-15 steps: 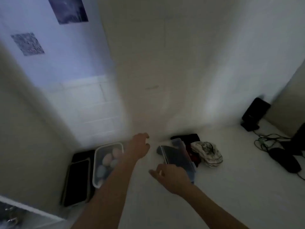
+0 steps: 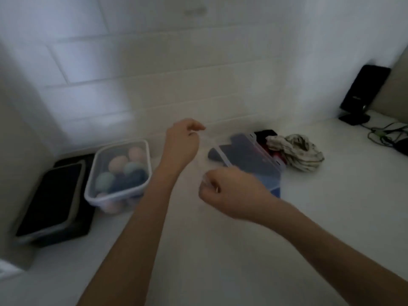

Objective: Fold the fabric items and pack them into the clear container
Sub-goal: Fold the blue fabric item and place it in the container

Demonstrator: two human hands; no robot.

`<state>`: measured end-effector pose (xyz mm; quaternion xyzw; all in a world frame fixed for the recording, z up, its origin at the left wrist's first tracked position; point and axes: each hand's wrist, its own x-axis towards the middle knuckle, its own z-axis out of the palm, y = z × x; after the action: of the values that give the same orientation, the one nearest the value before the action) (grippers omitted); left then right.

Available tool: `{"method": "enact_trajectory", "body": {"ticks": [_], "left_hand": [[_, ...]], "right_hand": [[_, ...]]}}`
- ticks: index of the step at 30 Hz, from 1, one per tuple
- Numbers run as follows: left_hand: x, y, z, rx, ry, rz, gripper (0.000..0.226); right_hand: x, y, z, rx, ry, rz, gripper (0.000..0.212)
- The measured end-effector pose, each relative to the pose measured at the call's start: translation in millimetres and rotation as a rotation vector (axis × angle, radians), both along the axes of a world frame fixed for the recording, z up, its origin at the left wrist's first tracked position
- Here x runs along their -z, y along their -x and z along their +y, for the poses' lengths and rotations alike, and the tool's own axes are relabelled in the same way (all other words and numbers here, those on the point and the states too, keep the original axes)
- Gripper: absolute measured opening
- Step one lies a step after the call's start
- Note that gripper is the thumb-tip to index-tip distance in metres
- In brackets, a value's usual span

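Setting: a white counter [image 2: 242, 250] runs along a pale tiled wall [image 2: 154, 74]; the frame is dim and blurred.
Left hand [image 2: 182, 144]: raised above the counter between the two plastic boxes, fingers loosely curled with thumb and forefinger drawn close; whether they pinch anything, I cannot tell.
Right hand [image 2: 229, 191]: closed into a loose fist just in front of the clear container, knuckles toward the camera; a faint, translucent something seems to show at the fingertips, too blurred to identify.
Clear container [image 2: 254, 160]: lies on the counter behind the right hand, tilted, with dark blue fabric [image 2: 247, 157] showing through its wall.
Fabric pile: a crumpled pale patterned cloth [image 2: 295, 151] sits just right of the container, touching dark and red fabric [image 2: 268, 142] behind it.
Lidded tub [image 2: 119, 173]: left of the left forearm, holding round pastel and dark balls.
Dark tray [image 2: 55, 195]: flat in the left corner, beside the tub.
Far right: a black speaker [image 2: 362, 91] stands against the wall, tangled cables [image 2: 388, 133] beside it.
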<state>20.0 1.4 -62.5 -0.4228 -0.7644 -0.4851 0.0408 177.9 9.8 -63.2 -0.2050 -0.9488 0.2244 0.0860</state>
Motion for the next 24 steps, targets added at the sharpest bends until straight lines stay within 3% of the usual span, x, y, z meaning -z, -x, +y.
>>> {"method": "enact_trajectory", "body": {"ticks": [6, 10, 15, 19, 22, 24], "left_hand": [[3.0, -33.5, -67.6, 0.011, -0.11, 0.083, 0.025], [33.2, -51.0, -98.4, 0.088, -0.091, 0.363, 0.025], [68.8, -68.3, -119.4, 0.033, 0.018, 0.602, 0.026], [82.9, -70.8, -116.8, 0.029, -0.047, 0.551, 0.027], [87.6, -68.4, -115.7, 0.01, -0.065, 0.497, 0.027], [88.2, -69.9, -116.3, -0.01, -0.045, 0.49, 0.028]], "right_hand": [[12.4, -55.1, -1.5, -0.039, -0.138, 0.121, 0.022], [31.4, -79.0, 11.0, -0.107, -0.299, 0.235, 0.012], [56.4, -88.8, 28.7, -0.094, -0.298, 0.301, 0.015], [61.4, -86.2, 34.7, -0.006, -0.204, 0.393, 0.026], [61.0, -90.9, 40.4, 0.222, 0.022, 0.631, 0.027], [67.8, -92.3, 52.7, 0.36, 0.03, 0.669, 0.025]]}}
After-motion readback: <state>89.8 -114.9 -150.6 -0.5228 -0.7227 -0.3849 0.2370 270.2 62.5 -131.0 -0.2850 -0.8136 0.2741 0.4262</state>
